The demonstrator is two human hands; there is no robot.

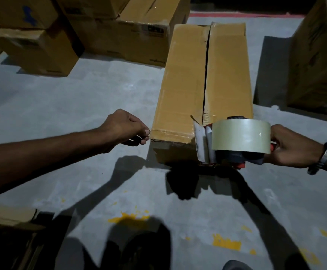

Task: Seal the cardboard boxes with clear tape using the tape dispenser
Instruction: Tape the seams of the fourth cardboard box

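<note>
One long cardboard box lies on the floor ahead of me, its top seam still gaping dark along most of its length. My right hand grips the handle of the tape dispenser, whose mouth sits at the box's near end, right by the seam. My left hand, fingers loosely curled and holding nothing I can make out, touches the near left corner. I judge the taping run is only starting: next comes a steady pull away along the seam. The roll hides the blade and tape end; dim light blurs the other boxes.
</note>
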